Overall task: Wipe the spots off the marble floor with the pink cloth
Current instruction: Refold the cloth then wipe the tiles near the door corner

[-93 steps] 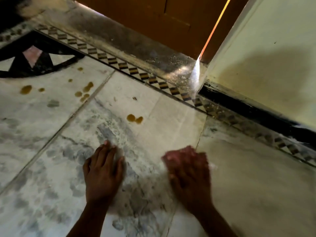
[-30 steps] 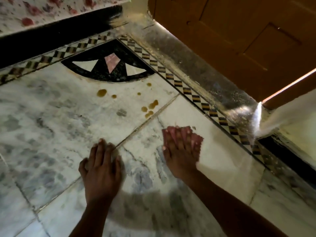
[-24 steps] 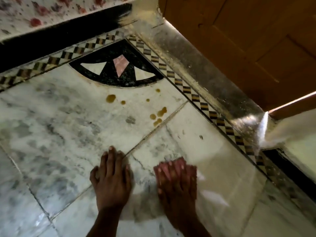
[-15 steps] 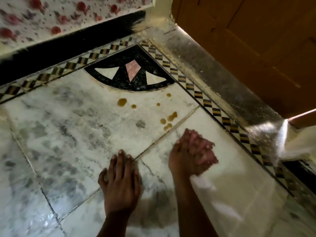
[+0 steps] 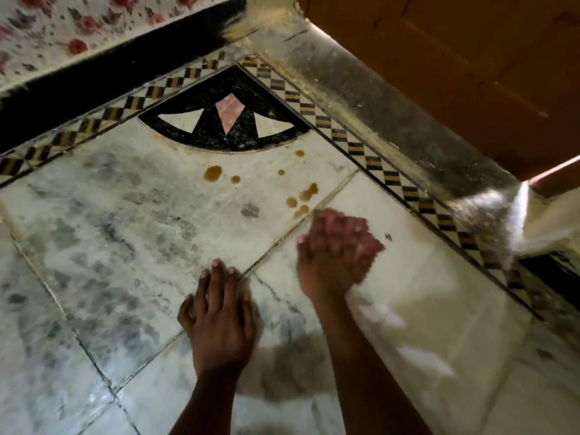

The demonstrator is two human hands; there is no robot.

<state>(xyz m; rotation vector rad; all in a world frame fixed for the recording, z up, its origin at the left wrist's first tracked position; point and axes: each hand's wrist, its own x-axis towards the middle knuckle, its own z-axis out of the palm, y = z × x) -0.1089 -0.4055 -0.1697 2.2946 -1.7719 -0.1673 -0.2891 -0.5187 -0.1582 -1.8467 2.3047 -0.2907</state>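
Observation:
Several brown spots (image 5: pixel 212 173) dot the white and grey marble floor (image 5: pixel 119 233), and one cluster of spots (image 5: pixel 302 200) lies by a tile joint. My right hand (image 5: pixel 326 262) holds the bunched pink cloth (image 5: pixel 357 235) against the floor just right of and below that cluster, blurred by motion. The cloth shows only between and beyond the fingers. My left hand (image 5: pixel 219 318) rests flat on the marble across the tile joint, fingers straight, holding nothing.
A black corner inlay (image 5: pixel 226 127) with a pink diamond lies beyond the spots. A chequered border strip (image 5: pixel 361 149) runs along a dusty stone threshold (image 5: pixel 392 120) under a wooden door (image 5: pixel 455 58). A black skirting (image 5: pixel 94 86) lines the left wall. A small dark speck (image 5: pixel 388 236) sits right of the cloth.
My right hand has swept the cloth back and forth and now sits further forward, close to the spot cluster. Two spots seen three seconds ago are gone. My left hand stays planted.

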